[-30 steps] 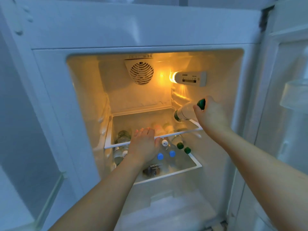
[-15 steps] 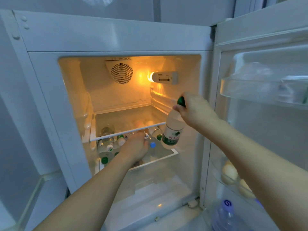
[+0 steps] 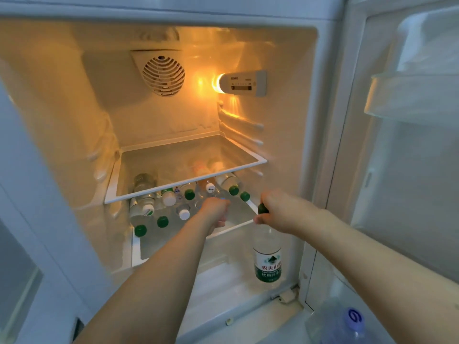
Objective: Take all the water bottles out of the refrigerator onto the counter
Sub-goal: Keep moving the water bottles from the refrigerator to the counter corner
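While the right hand [image 3: 278, 212] grips one green-capped bottle [image 3: 267, 256] by its neck, hanging near right, the left hand [image 3: 214, 212] closes on another; many bottles [image 3: 161, 202] remain on the lower shelf [image 3: 233, 225].

Warm glow from fridge lamp [image 3: 218, 83], wide-angle warp

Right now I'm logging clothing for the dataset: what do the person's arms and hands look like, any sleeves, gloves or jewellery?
Both forearms are bare as far as the head view shows: no sleeves reach into the picture. The left hand and the right hand wear no gloves. No watch, bracelet or ring is visible on either wrist or on the fingers that show. Some fingers are hidden, so rings there cannot be ruled out.
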A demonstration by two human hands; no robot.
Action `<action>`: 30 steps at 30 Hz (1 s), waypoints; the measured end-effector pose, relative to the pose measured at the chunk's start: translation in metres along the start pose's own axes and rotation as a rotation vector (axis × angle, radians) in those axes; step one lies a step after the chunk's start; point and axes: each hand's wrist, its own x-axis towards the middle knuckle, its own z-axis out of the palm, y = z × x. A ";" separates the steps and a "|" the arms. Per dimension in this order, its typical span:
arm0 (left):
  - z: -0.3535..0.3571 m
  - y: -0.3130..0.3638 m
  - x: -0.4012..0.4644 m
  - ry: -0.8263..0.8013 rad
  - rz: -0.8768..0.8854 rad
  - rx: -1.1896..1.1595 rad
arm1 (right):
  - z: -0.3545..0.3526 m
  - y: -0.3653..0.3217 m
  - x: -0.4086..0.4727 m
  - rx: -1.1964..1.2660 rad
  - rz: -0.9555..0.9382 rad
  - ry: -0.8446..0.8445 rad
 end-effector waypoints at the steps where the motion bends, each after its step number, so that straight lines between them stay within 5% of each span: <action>1: 0.003 0.000 0.010 -0.003 -0.019 -0.056 | 0.003 0.002 0.009 -0.045 0.002 -0.028; 11: 0.037 0.019 0.097 -0.030 -0.184 -0.382 | 0.013 0.017 0.073 -0.298 0.011 -0.056; 30: 0.070 -0.014 0.069 -0.013 -0.093 -0.521 | 0.027 0.031 0.084 -0.046 0.211 -0.215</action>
